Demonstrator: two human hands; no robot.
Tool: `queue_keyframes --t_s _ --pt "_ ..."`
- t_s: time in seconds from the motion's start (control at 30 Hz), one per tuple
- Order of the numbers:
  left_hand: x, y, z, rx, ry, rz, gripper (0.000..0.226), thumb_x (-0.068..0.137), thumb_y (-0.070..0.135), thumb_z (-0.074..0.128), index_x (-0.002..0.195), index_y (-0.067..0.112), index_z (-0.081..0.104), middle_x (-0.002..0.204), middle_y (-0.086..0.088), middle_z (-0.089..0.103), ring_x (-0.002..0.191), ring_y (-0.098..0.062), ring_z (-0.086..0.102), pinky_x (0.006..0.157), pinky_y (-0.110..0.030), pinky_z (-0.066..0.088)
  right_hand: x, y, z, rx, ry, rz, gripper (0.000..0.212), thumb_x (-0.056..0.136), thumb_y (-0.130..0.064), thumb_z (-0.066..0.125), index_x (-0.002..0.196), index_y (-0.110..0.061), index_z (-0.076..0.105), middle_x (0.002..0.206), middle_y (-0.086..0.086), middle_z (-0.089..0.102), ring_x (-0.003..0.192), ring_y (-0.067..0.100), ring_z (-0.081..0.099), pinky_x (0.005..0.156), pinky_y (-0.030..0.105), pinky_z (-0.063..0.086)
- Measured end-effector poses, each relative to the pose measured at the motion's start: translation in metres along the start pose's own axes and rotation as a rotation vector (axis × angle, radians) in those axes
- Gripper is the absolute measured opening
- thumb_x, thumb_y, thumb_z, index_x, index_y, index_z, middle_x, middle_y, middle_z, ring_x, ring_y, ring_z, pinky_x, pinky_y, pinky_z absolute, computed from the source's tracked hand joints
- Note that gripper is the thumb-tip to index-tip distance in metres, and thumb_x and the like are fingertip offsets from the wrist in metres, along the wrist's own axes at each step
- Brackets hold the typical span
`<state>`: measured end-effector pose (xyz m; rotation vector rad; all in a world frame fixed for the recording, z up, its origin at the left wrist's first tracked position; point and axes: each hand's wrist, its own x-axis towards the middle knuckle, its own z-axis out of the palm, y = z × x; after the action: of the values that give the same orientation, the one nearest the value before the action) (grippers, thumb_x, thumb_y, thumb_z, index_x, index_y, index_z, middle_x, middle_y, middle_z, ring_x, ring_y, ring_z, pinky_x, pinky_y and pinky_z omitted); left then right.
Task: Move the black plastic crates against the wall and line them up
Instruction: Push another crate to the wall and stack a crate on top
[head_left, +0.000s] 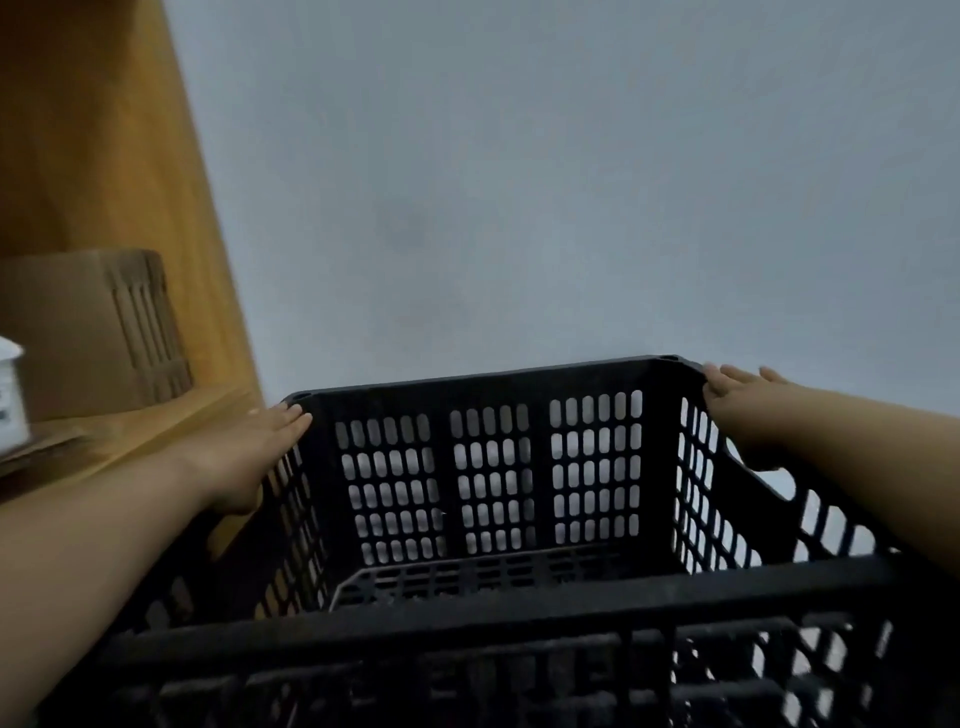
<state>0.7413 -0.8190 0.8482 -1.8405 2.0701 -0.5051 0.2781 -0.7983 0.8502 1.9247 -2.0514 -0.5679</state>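
Observation:
One black plastic crate (493, 467) with slotted walls fills the lower half of the head view, open side up and empty inside. My left hand (244, 452) presses flat against the outside of its left wall near the far corner, thumb tucked low. My right hand (743, 400) lies against the outside of the right wall at the far right corner, fingers stretched past the rim. The grey wall (519, 182) rises directly behind the crate's far side. The floor under the crate is hidden.
An orange wooden shelf unit (104, 156) stands at the left, touching the grey wall. On its shelf sit a cardboard box (93, 332) and part of a white container (10, 395). The shelf edge runs close beside the crate's left wall.

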Motion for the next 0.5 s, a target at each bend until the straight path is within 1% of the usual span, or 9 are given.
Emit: queue_keyframes --t_s 0.1,0.17,0.27,0.37,0.43,0.5 --pt "0.015 -0.003 0.007 -0.011 -0.030 -0.023 0.090 0.078 0.011 0.052 0.146 0.011 -0.008 0.158 -0.010 -0.008 0.145 -0.019 -0.005 0.119 -0.028 0.003 0.011 -0.004 -0.002 -0.003 -0.038 -0.005 0.078 0.083 -0.006 0.051 0.145 -0.004 0.004 0.155 0.017 -0.015 0.144 0.027 -0.008 0.116 0.044 0.003" --pt "0.020 -0.002 0.007 -0.011 -0.067 -0.051 0.093 0.078 0.016 0.055 0.146 0.009 -0.008 0.157 -0.013 -0.007 0.145 -0.022 -0.003 0.119 -0.028 0.005 0.022 -0.005 -0.004 0.025 -0.051 0.014 0.082 0.082 -0.003 0.053 0.145 -0.002 0.000 0.155 0.015 -0.018 0.144 0.027 -0.009 0.117 0.043 0.003" --pt "0.020 0.001 0.001 0.034 -0.121 -0.097 0.103 0.075 0.029 0.062 0.145 0.006 -0.009 0.156 -0.016 -0.005 0.145 -0.028 0.003 0.118 -0.030 0.012 0.025 -0.007 -0.006 0.057 -0.088 0.052 0.089 0.082 -0.003 0.054 0.144 -0.003 -0.010 0.154 0.012 -0.024 0.144 0.028 -0.011 0.118 0.043 0.005" --pt "0.012 0.001 -0.003 0.045 -0.128 -0.133 0.109 0.072 0.041 0.065 0.146 0.006 -0.008 0.155 -0.017 0.000 0.144 -0.029 0.007 0.117 -0.030 0.017 0.017 -0.009 -0.005 -0.012 -0.067 0.035 0.089 0.082 -0.008 0.056 0.145 -0.002 -0.007 0.154 0.013 -0.022 0.144 0.027 -0.011 0.116 0.042 0.006" --pt "0.004 0.000 -0.002 -0.002 -0.162 -0.159 0.109 0.073 0.041 0.065 0.146 0.007 -0.010 0.156 -0.017 -0.005 0.144 -0.029 0.003 0.117 -0.030 0.016 0.013 -0.006 -0.003 -0.022 -0.047 0.025 0.094 0.080 -0.011 0.060 0.144 -0.002 -0.008 0.154 0.012 -0.021 0.144 0.027 -0.007 0.116 0.041 0.007" --pt "-0.005 0.000 0.000 -0.064 -0.179 -0.156 0.106 0.076 0.033 0.064 0.145 0.007 -0.013 0.155 -0.018 -0.011 0.145 -0.029 -0.002 0.117 -0.032 0.014 0.010 0.000 -0.001 0.014 -0.070 0.031 0.102 0.078 -0.015 0.065 0.144 -0.003 -0.012 0.154 0.010 -0.024 0.144 0.026 -0.007 0.116 0.040 0.007"
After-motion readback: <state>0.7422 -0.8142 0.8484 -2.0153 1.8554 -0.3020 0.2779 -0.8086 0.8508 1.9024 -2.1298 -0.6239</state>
